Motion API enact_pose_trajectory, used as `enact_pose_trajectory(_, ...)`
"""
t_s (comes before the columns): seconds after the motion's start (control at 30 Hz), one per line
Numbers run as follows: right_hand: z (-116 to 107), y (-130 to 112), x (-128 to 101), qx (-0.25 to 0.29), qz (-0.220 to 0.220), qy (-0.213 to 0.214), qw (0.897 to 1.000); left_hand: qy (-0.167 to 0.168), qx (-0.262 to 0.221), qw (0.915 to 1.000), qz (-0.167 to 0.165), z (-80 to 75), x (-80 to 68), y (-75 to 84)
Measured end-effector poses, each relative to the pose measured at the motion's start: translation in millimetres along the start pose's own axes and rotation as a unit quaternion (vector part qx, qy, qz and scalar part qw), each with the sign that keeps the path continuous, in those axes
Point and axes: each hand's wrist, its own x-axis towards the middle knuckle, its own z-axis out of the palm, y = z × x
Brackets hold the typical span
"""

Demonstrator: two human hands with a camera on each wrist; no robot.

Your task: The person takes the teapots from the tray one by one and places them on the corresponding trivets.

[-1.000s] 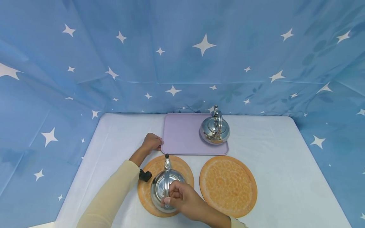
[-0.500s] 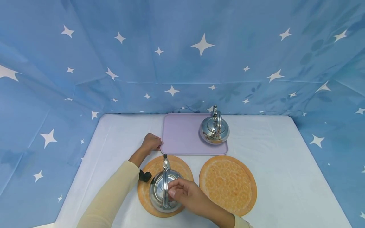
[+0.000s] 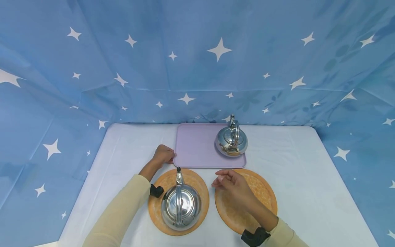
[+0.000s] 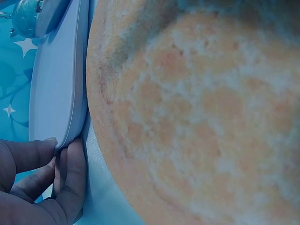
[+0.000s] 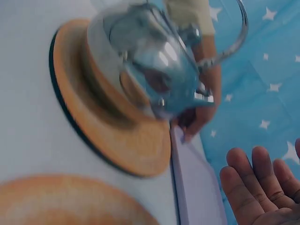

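Now the right hand [image 3: 232, 185] is hanging free above the right orange mat [image 3: 262, 202], fingers loosely extended and holding nothing; half a second earlier it was resting on the handle of the near kettle [image 3: 181, 206], and a second earlier it was gripping that handle. The near kettle is standing upright on the left orange mat [image 3: 157, 206], released, with its spout pointing toward the tray and its handle arching over the lid; it is lying just to the left of the right hand, apart from it. In the right wrist view the kettle [image 5: 159, 70] is appearing blurred, with the open palm [image 5: 260, 187] at the lower right. The left hand [image 3: 163, 155] is gripping the near left corner of the lilac tray [image 3: 197, 147], unchanged from the earlier frames; the left wrist view is showing its fingers [image 4: 28, 154] curling around the tray edge [image 4: 70, 93], just beside the rim of the left mat [image 4: 187, 122]. A second kettle [image 3: 231, 141] is standing on the right part of the tray, well apart from both hands. No brand, label or writing is legible on any item. Everything is resting on the white table [image 3: 308, 164], backed by blue star-patterned cloth [image 3: 216, 51].
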Motion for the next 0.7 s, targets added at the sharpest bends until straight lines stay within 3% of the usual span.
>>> enact_pose_trajectory(0.3, -43, 3, 11, -0.032, 0.004, 0.084, 0.996, 0.003, 0.009, 0.9999, -0.004, -0.5, 0.6, 0.8)
enact_pose_trajectory(0.7, -96, -15, 38, -0.070, -0.029, 0.173, 0.982, 0.002, 0.002, 1.0000, -0.003, 0.6, 3.9, -1.9)
